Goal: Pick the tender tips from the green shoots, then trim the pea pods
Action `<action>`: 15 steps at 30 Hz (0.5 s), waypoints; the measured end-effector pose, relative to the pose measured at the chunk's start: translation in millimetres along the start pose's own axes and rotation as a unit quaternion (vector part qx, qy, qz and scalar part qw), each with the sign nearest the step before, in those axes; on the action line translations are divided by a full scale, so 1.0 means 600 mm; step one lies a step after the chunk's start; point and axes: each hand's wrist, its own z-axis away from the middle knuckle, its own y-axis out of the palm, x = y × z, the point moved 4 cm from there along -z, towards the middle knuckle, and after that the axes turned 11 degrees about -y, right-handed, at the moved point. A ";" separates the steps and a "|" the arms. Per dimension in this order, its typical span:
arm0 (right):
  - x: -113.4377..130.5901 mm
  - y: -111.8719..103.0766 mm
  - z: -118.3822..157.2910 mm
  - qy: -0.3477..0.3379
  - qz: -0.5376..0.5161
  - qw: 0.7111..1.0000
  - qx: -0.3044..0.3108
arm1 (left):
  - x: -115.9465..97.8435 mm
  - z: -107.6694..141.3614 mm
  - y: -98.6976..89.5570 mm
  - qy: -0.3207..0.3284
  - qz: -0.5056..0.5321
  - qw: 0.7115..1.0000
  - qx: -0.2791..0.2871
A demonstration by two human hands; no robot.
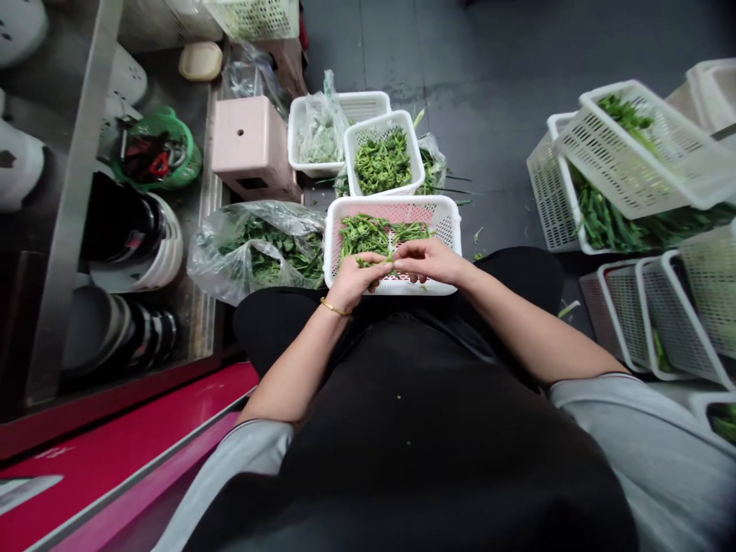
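Observation:
My left hand point(359, 274), with a gold bracelet at the wrist, is closed on a thin green vegetable stem point(389, 259). From the right, the fingers of my right hand point(428, 261) pinch the same stem close to my left fingertips. Both hands hover over the near side of a white plastic basket point(392, 205) by my lap. Cut green stems point(363, 231) lie in a heap on its left, with a smaller heap to the right. Just beyond stands a second white basket point(349, 157) of leafy green pieces point(384, 162).
A clear plastic bag point(215, 264) of leafy greens lies at left, before a pale pink stool point(250, 142). Behind is a white basket point(368, 103) holding a plastic bag. Stacked baskets point(543, 195) with greens stand right. A metal shelf point(198, 307) with pots borders the left.

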 end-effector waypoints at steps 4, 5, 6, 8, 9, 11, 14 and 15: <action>0.043 0.009 0.012 -0.118 0.240 0.964 0.004 | -0.004 0.012 -0.007 -0.004 -0.061 0.998 0.023; 0.052 0.012 0.018 -0.145 0.263 0.954 0.025 | -0.005 0.018 -0.009 -0.012 -0.092 0.995 0.043; 0.059 0.012 0.027 -0.165 0.273 0.946 0.051 | -0.006 0.025 -0.009 -0.022 -0.132 0.988 0.075; 0.068 0.004 0.050 -0.176 0.282 0.938 0.093 | -0.005 0.044 -0.007 -0.038 -0.206 0.965 0.159; 0.070 -0.004 0.062 -0.164 0.283 0.939 0.104 | -0.004 0.053 -0.006 -0.043 -0.223 0.954 0.195; 0.066 -0.018 0.084 -0.112 0.260 0.953 0.106 | 0.000 0.066 -0.005 -0.040 -0.207 0.951 0.224; 0.050 -0.007 0.100 -0.043 0.176 0.980 0.088 | 0.013 0.067 -0.002 -0.038 -0.131 0.975 0.175; 0.046 0.005 0.100 -0.044 0.156 0.984 0.074 | 0.020 0.066 0.001 -0.048 -0.104 0.980 0.162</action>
